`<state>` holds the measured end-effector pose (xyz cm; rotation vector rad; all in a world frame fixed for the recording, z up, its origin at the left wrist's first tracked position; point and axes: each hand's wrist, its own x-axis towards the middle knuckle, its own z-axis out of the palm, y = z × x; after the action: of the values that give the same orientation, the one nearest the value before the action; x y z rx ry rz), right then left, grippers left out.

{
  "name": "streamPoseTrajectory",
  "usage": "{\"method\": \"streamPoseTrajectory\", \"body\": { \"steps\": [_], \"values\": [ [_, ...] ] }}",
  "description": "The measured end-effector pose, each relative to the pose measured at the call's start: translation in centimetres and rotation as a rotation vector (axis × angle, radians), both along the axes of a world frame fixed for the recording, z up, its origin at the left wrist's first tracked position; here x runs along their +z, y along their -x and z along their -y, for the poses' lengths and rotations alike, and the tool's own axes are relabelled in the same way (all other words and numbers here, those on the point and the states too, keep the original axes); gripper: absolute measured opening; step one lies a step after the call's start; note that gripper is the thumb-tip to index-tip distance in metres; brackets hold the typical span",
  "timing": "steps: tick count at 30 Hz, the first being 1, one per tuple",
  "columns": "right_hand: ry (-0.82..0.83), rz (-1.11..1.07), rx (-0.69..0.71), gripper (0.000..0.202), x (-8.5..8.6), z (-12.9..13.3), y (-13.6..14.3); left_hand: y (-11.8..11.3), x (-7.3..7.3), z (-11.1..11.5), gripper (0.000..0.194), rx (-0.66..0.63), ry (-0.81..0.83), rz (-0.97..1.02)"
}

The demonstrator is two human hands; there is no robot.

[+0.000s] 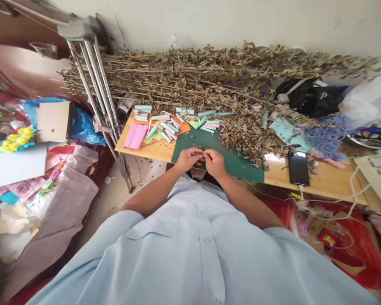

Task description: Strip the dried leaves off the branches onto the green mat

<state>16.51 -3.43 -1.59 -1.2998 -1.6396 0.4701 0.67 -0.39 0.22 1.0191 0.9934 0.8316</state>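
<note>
My left hand [189,160] and my right hand [215,163] meet at the front edge of a green mat [241,169]. The fingertips of both are pinched together, and what lies between them is too small and covered to name. Just behind the fingers, a few dried leaf crumbs show on the mat. To the right of my hands, a heap of dry, curled leaves [249,137] covers part of the mat. Rolled blue and pink paper tubes [168,127] lie beyond the left hand, beside a stack of pink paper [135,136].
Long dried leafy stalks [178,80] stretch along the wall. Metal crutches [97,89] lean at the table's left. On the right are a black phone [299,167] with its cable, purple string [328,134] and a white plastic bag [370,101].
</note>
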Motion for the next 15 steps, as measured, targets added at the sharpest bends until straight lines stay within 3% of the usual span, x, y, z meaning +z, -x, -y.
{"method": "streamPoseTrajectory", "body": {
  "steps": [5,15],
  "values": [
    [-0.017,-0.026,-0.008,0.016,0.24,0.05,-0.15,-0.31,0.45,0.25,0.018,0.036,0.011,-0.015],
    [-0.033,-0.041,0.023,0.015,0.34,0.03,-0.02,-0.14,0.36,-0.02,0.015,-0.009,-0.018,-0.035]
  ]
}}
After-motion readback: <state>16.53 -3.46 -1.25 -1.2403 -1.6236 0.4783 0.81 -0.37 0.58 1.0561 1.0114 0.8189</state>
